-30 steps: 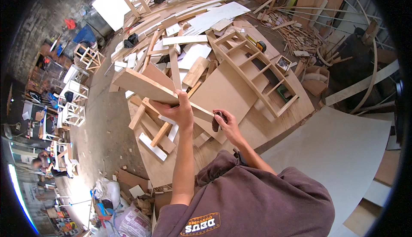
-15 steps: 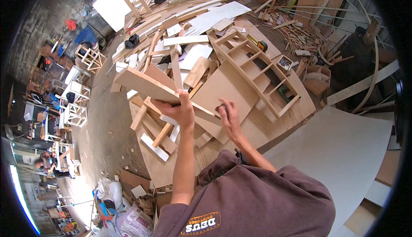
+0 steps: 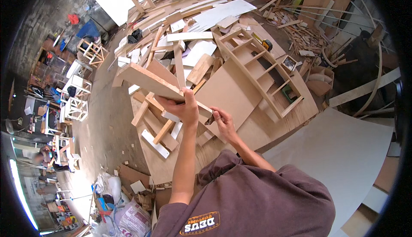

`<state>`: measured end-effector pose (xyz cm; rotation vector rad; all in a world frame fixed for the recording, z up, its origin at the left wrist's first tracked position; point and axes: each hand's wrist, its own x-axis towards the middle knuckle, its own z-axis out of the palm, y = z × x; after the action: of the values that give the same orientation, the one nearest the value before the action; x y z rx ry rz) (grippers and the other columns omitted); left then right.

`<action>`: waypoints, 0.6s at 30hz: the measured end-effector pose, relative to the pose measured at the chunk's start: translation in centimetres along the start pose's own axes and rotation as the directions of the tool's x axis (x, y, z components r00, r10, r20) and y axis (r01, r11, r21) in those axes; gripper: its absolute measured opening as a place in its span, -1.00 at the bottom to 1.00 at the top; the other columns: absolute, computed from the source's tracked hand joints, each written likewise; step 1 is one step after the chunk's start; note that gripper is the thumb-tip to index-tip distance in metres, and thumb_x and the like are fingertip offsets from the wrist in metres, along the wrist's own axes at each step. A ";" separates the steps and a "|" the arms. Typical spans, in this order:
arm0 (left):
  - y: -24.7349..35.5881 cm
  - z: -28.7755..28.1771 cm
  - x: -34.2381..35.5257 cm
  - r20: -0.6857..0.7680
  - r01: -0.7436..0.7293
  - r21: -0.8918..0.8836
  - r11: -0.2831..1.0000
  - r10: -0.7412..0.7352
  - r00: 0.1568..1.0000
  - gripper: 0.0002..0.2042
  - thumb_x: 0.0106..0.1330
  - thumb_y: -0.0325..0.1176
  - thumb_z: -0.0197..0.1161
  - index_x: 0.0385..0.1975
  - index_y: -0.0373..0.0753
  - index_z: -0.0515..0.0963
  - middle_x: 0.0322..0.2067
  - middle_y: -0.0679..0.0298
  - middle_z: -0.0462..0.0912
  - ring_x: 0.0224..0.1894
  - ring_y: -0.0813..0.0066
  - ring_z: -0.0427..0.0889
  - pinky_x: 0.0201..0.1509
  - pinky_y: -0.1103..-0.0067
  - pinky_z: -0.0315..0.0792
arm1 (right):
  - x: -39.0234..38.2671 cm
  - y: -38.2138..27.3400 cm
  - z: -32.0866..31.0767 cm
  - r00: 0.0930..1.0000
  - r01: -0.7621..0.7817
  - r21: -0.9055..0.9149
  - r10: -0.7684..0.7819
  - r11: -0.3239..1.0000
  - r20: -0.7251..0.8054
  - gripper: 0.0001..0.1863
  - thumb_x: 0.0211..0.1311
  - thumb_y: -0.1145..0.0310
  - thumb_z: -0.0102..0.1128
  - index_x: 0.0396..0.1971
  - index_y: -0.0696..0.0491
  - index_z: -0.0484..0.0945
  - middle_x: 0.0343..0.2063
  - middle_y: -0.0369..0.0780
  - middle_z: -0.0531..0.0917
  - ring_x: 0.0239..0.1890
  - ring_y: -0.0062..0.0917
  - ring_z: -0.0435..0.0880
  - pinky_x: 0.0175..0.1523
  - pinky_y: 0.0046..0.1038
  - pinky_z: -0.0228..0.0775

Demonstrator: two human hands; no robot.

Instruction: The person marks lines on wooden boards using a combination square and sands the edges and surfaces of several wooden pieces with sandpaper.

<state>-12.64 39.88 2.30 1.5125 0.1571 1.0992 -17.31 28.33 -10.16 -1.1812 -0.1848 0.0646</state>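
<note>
My left hand (image 3: 185, 108) grips a long light-brown wooden board (image 3: 148, 80) near its middle, holding it raised and tilted above the workbench. The board's far end points up to the left, and its near end comes toward my right hand (image 3: 225, 125). Pinched in my right fingers is a small dark flat piece (image 3: 210, 120), pressed at the near end of the board; its kind is too small to make out. Beneath lies a wide flat brown panel (image 3: 227, 86) on the workbench (image 3: 274, 127).
A ladder-like wooden frame (image 3: 257, 71) lies right of the panel, with a yellow-black tape measure (image 3: 267, 44) beside it. Offcuts and white boards (image 3: 199, 52) pile up beyond. Stools (image 3: 77, 108) stand at the left; a large white sheet (image 3: 326, 155) leans at the right.
My right hand has moved a little left and in against the board's near end, its fingers now closed on the small dark piece there. My left hand still grips the board.
</note>
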 end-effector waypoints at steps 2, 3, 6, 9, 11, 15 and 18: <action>0.8 0.3 0.3 -0.012 -0.011 0.009 1.000 0.012 1.000 -0.36 0.20 -0.43 0.25 0.24 -0.38 0.10 -0.09 0.16 0.38 -0.10 0.48 0.40 0.04 0.52 0.38 | 0.0 2.2 -1.9 0.996 0.091 -0.226 -0.093 0.970 -0.002 -0.67 0.54 0.23 0.03 -0.01 0.17 0.63 -0.45 -0.33 0.64 -0.40 -0.66 0.57 -0.19 -0.53 0.42; 0.8 0.1 0.8 -0.014 0.030 -0.005 1.000 -0.030 0.999 -0.36 0.20 -0.43 0.24 0.24 -0.38 0.09 -0.11 0.18 0.38 -0.11 0.50 0.40 0.03 0.53 0.38 | 0.1 2.9 -2.8 0.997 0.073 -0.222 -0.067 0.972 0.038 -0.67 0.54 0.23 0.02 0.00 0.17 0.62 -0.45 -0.33 0.64 -0.39 -0.67 0.57 -0.21 -0.55 0.43; 0.8 -0.5 1.7 -0.028 0.054 -0.050 0.997 -0.055 0.998 -0.41 0.21 -0.43 0.23 0.21 -0.34 0.11 -0.20 0.28 0.39 -0.18 0.56 0.39 -0.04 0.54 0.37 | -0.9 4.0 -3.7 0.991 -0.092 -0.037 0.095 0.995 0.092 -0.64 0.56 0.23 -0.01 0.06 0.16 0.61 -0.41 -0.32 0.63 -0.41 -0.67 0.56 -0.24 -0.60 0.45; 2.0 0.1 0.9 -0.012 0.119 -0.112 0.986 -0.122 0.993 -0.47 0.22 -0.45 0.22 0.14 -0.33 0.16 -0.21 0.30 0.37 -0.20 0.59 0.38 -0.10 0.59 0.37 | 0.1 0.3 -0.4 0.996 -0.014 -0.029 0.016 0.999 0.083 -0.63 0.56 0.23 -0.02 0.09 0.16 0.60 -0.37 -0.31 0.63 -0.42 -0.67 0.57 -0.25 -0.61 0.45; 1.9 -0.2 0.5 -0.039 0.026 -0.069 0.997 -0.029 0.999 -0.55 0.22 -0.48 0.20 0.07 -0.32 0.19 -0.24 0.32 0.35 -0.25 0.62 0.38 -0.18 0.67 0.37 | 0.2 -0.7 -0.3 0.993 0.000 -0.094 0.011 0.996 0.118 -0.65 0.55 0.24 0.00 0.09 0.11 0.62 -0.32 -0.31 0.65 -0.30 -0.62 0.58 -0.12 -0.53 0.45; 1.2 -0.3 1.0 -0.035 -0.024 -0.055 0.998 0.023 0.999 -0.58 0.23 -0.49 0.19 0.04 -0.30 0.20 -0.24 0.33 0.34 -0.23 0.62 0.37 -0.13 0.65 0.36 | -0.5 1.8 -3.3 0.991 -0.007 -0.198 0.033 0.980 0.127 -0.68 0.53 0.25 0.04 0.06 0.07 0.65 -0.16 -0.29 0.67 -0.12 -0.56 0.55 0.05 -0.45 0.40; 0.4 -0.6 1.2 -0.029 -0.036 -0.077 0.996 0.034 0.999 -0.59 0.23 -0.49 0.19 0.03 -0.29 0.20 -0.22 0.33 0.33 -0.22 0.61 0.37 -0.10 0.63 0.35 | -0.6 0.4 -2.1 0.973 -0.185 -0.072 0.193 0.980 0.123 -0.69 0.52 0.26 0.04 0.05 0.05 0.66 -0.08 -0.25 0.71 -0.02 -0.54 0.54 0.19 -0.42 0.31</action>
<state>-12.58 40.93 3.18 1.4358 0.1057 1.1415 -17.49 26.46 -11.39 -1.2531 -0.1887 0.3058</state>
